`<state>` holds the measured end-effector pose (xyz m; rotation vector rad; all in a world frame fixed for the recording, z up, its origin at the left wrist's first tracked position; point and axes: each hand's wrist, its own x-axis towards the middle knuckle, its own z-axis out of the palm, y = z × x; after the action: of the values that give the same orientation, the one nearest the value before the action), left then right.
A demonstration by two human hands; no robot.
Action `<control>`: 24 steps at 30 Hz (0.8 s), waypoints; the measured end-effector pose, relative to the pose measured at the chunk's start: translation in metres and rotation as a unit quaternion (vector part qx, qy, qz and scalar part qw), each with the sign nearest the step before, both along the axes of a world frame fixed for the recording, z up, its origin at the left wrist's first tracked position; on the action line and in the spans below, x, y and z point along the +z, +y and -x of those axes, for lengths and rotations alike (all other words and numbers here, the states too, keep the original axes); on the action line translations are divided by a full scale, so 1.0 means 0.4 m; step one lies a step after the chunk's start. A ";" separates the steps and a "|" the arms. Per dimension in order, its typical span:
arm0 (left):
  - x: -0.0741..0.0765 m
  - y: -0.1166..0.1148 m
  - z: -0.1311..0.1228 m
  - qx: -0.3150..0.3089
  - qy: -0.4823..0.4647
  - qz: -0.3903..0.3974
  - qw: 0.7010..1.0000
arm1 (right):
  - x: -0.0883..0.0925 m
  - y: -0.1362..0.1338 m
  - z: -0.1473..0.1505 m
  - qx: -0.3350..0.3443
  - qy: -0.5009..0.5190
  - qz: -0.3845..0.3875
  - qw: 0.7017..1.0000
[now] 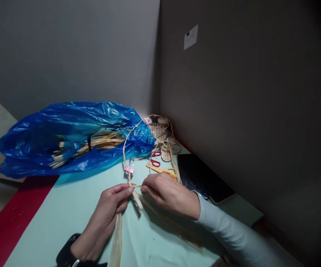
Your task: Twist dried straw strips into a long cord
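Flat, dry straw strips point(117, 240) on the matte green table point(66, 218) join a thin twisted cord point(125, 146) held by a pink clip point(129, 169). Just below the clip, our left hand point(105, 218) pinches the strips, fingers curled. Our right hand point(168, 194) pinches a thin strand just right of there. A crinkly blue bag point(66, 126) lies left of the clip and red scissors point(155, 162) right of it.

Thin braided cord of pale tan dried leaf point(125, 148), arching up off the mint-green tabletop point(66, 207), small pink binder clip point(129, 169) clamped at its lower end, loose flat strips point(137, 198) below, pinched between my left hand point(105, 218) and right hand point(168, 193), one broad strip point(117, 241) trailing toward me.
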<state>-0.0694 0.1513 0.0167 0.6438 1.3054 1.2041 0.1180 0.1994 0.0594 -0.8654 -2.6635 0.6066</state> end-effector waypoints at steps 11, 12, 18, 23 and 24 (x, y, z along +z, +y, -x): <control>-0.024 -0.003 0.003 0.016 -0.040 0.014 0.999 | -0.084 -0.057 0.061 0.169 -0.042 -0.168 0.970; -0.021 -0.003 0.005 0.012 -0.044 0.011 0.999 | -0.089 -0.059 0.063 0.165 -0.042 -0.179 0.969; -0.013 0.000 0.018 -0.022 -0.048 0.000 0.999 | -0.101 -0.067 0.065 0.146 -0.050 -0.230 0.961; -0.013 0.000 0.023 -0.018 -0.047 0.024 0.998 | -0.115 -0.080 0.082 0.162 -0.063 -0.274 0.946; -0.012 -0.001 0.024 -0.019 -0.042 0.029 0.999 | -0.117 -0.081 0.086 0.168 -0.060 -0.281 0.943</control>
<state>-0.0789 0.1510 0.0120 0.5671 1.2473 1.1473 0.0838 0.1669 0.0128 -0.2963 -2.8749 -0.1637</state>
